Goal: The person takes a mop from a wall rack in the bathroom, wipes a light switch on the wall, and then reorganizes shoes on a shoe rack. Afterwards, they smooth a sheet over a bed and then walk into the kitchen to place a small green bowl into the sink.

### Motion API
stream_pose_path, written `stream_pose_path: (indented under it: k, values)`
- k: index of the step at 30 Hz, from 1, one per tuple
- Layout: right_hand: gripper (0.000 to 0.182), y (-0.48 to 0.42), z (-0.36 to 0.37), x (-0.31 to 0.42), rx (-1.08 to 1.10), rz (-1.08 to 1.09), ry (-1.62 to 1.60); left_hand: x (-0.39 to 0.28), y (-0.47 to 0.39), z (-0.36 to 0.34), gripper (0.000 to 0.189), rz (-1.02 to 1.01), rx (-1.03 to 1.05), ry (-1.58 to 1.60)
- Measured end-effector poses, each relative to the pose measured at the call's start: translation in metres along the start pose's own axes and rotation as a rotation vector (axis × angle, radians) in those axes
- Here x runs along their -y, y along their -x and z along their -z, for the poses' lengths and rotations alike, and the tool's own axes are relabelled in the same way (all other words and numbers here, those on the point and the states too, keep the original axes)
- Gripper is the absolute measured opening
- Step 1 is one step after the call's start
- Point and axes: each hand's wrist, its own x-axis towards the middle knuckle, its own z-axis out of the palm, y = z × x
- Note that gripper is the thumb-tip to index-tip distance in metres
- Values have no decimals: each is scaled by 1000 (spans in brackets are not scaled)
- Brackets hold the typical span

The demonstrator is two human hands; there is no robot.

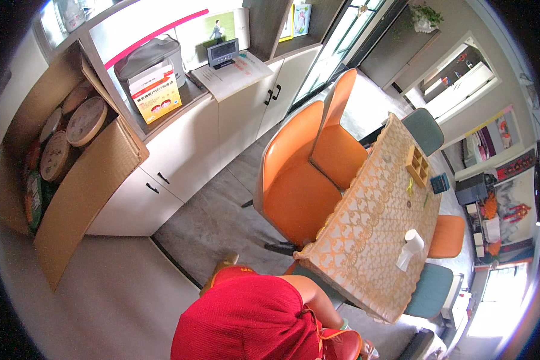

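Red clothing with orange trim [247, 315] fills the lower middle of the head view. A bent bare arm reaches down its right side, with a pale green bangle at the wrist. What seems to be my right hand [369, 350] lies at the bottom edge, small and partly cut off, beside red fabric; its grip is unclear. My left hand is out of view. Orange chairs [297, 202] stand in front of me, beside a table with a patterned lace-like cover [364, 225]. On it are a white paper roll [414, 241], a divided wooden box [417, 165] and a small yellow-green item [410, 186].
At the left, an open cardboard box [90, 198] holds round-lidded containers [87, 120]. White cabinets [189, 148] carry a yellow-and-white carton [156, 96], a grey bag [150, 56] and a small display device [223, 53]. Green-grey chairs [429, 290] stand beyond the table.
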Motion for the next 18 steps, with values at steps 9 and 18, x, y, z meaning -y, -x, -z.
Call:
stream_pose_path:
  k: [9, 18]
  values:
    - [32, -9, -12, 14, 91, 379, 763, 20, 3, 1, 39, 61, 44, -17]
    - [34, -9, 16, 29, 232, 593, 1169, 29, -3, -9, 39, 122, -62, -127]
